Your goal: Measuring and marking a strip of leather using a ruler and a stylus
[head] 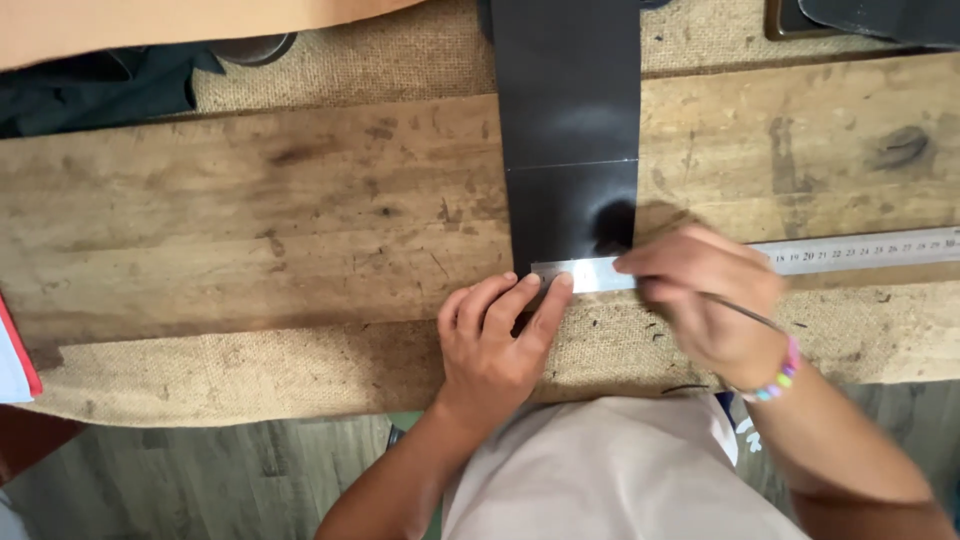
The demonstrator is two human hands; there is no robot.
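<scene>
Left hand [492,345] presses flat on steel ruler [760,260]; right hand [705,300] grips a thin tool.

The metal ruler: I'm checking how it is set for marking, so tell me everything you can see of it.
The metal ruler is a long, flat, silvery steel strip with dark graduations along its edge. It lies nearly level across the near end of the black leather strip and runs off the right of the frame over the wooden board. The left hand presses its fingertips on the ruler's left end; the blurred right hand covers its middle, holding a thin tool.
</scene>
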